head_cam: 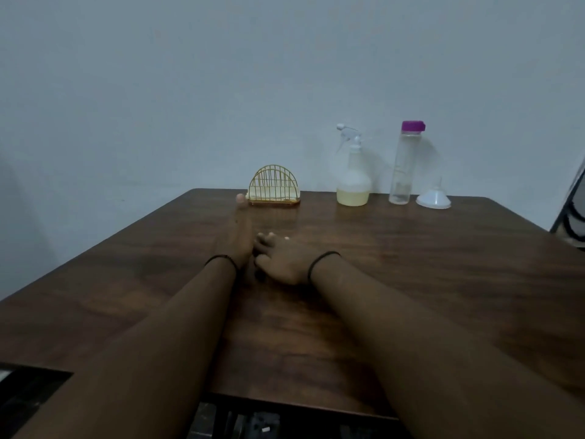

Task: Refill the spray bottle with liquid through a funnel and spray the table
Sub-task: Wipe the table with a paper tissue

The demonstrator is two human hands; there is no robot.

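Filling the upper half: a plain pale blue-grey wall (pixel 221 74), dimly lit, unmarked.
Desk: dark brown wood-grain desk (pixel 411 264), far edge against the wall, near edge at the bottom of the view.
Arms: both forearms lie stretched out over the desk, a thin dark band at each wrist.
Left hand: the left hand (pixel 239 236) is extended with fingers straight toward the wall, edge-on, holding nothing.
Right hand: the right hand (pixel 280 261) rests just beside the left, touching it, fingers loosely bent, holding nothing.
Clear bottle: tall clear bottle (pixel 403 166) with a purple cap, upright at the far right of the desk.
Spray bottle: the spray bottle (pixel 353 182) stands upright at the far edge, left of the clear bottle, trigger head on, pale yellow liquid in its base; well apart from both hands.
Wire holder: yellow arched wire holder (pixel 274 186) left of the spray bottle, near the left fingertips.
Funnel: white funnel (pixel 433 199) mouth-down, just right of the clear bottle.
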